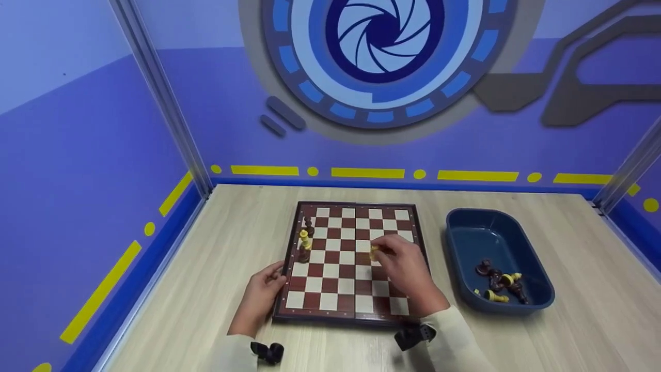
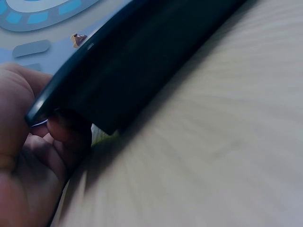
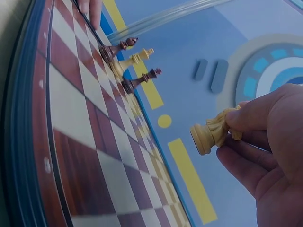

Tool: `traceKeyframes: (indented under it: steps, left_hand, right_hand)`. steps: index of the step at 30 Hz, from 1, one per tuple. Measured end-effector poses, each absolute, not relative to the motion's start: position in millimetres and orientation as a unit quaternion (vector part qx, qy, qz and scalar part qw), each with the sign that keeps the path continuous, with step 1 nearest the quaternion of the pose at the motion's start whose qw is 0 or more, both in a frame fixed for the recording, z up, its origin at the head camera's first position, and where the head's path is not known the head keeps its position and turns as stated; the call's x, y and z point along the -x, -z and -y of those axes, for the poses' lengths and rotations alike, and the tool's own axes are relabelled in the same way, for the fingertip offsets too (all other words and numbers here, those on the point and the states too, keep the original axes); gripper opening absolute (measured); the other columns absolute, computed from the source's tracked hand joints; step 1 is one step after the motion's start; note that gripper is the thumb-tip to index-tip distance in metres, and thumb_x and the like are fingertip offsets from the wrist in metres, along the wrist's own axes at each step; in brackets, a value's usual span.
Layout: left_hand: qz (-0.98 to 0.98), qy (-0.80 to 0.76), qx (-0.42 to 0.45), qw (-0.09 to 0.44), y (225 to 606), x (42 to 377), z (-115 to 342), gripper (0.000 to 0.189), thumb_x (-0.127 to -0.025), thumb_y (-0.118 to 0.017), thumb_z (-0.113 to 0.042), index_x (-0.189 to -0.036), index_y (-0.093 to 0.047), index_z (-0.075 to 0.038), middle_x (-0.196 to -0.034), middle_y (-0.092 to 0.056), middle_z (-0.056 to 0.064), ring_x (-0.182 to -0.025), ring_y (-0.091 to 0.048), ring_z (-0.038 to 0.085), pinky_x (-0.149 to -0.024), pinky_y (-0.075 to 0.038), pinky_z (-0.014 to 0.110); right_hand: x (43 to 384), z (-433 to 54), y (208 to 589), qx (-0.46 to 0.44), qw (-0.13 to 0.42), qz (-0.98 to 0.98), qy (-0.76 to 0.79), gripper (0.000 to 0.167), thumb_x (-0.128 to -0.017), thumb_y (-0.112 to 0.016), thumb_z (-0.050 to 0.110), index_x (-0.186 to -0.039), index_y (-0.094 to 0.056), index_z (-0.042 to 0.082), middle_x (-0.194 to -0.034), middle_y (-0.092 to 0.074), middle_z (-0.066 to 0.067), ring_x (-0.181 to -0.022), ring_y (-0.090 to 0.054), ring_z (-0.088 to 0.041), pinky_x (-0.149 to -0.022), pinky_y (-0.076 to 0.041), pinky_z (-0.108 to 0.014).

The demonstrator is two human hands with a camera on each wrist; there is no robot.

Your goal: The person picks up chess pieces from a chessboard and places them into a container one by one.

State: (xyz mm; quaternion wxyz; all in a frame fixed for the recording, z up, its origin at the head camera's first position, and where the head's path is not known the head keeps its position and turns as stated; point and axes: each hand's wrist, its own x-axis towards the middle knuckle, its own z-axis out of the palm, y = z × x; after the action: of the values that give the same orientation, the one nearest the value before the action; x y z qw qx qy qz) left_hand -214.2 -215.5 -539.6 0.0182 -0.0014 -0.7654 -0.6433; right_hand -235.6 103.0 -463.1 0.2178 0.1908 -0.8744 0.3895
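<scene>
My right hand (image 1: pixel 405 263) pinches a pale yellow chess knight (image 3: pixel 211 132) between thumb and fingers, above the right half of the chessboard (image 1: pixel 330 285). In the right wrist view its round base faces the board. My left hand (image 1: pixel 261 294) grips the board's left edge near the front. In the left wrist view, fingers (image 2: pixel 68 135) of that hand curl under the dark rim. Along the board's left side stand a dark piece (image 1: pixel 309 226), a yellow king (image 1: pixel 303 236) and another dark piece (image 1: pixel 303 255), upright and close together.
Right of the board is a dark blue tray (image 1: pixel 457 248) with several dark and yellow chess pieces (image 1: pixel 497 281) lying at its near end. Blue printed walls (image 1: pixel 361 150) rise behind and to the left of the wooden table (image 1: pixel 237 222).
</scene>
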Motion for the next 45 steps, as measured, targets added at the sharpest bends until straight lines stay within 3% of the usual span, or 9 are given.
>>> traceKeyframes:
  steps: [14,22,36,45]
  left_hand:
    - [0.765,0.643,-0.002,0.016,541.3,215.6,215.6,0.043,-0.095,-0.054,0.0,-0.137,-0.048,0.006,-0.099,-0.058,0.013,-0.086,-0.058,0.011,-0.073,-0.052,0.022]
    - [0.766,0.642,-0.004,0.024,540.8,214.5,214.9,0.042,-0.095,-0.054,0.0,-0.136,-0.05,0.006,-0.101,-0.059,0.014,-0.087,-0.059,0.011,-0.073,-0.051,0.022]
    - [0.77,0.638,-0.001,0.025,539.1,213.9,216.2,0.041,-0.095,-0.055,-0.002,-0.136,-0.051,0.005,-0.098,-0.058,0.013,-0.083,-0.058,0.011,-0.071,-0.051,0.023]
    - [0.768,0.64,0.002,0.015,538.4,212.6,216.0,0.043,-0.096,-0.054,-0.003,-0.138,-0.048,0.006,-0.101,-0.059,0.013,-0.086,-0.058,0.01,-0.073,-0.051,0.021]
  right_hand:
    - [231.3,-134.4,467.0,-0.149,0.21,0.878,-0.403,0.02,-0.083,-0.072,0.001,-0.099,-0.073,0.013,-0.094,-0.069,0.002,-0.085,-0.064,-0.011,-0.078,-0.055,-0.033]
    - [230.3,-152.2,465.1,-0.128,0.224,0.891,-0.374,0.016,-0.086,-0.07,0.005,-0.1,-0.073,0.013,-0.095,-0.071,0.0,-0.083,-0.065,-0.012,-0.075,-0.055,-0.035]
    - [224.2,-185.9,466.7,-0.068,0.214,0.902,-0.369,0.017,-0.091,-0.065,0.009,-0.107,-0.072,0.01,-0.103,-0.069,-0.004,-0.09,-0.065,-0.016,-0.08,-0.055,-0.039]
    - [220.1,-203.8,467.9,-0.035,0.248,0.906,-0.342,0.017,-0.091,-0.067,0.01,-0.107,-0.072,0.011,-0.1,-0.069,-0.006,-0.086,-0.063,-0.017,-0.074,-0.054,-0.031]
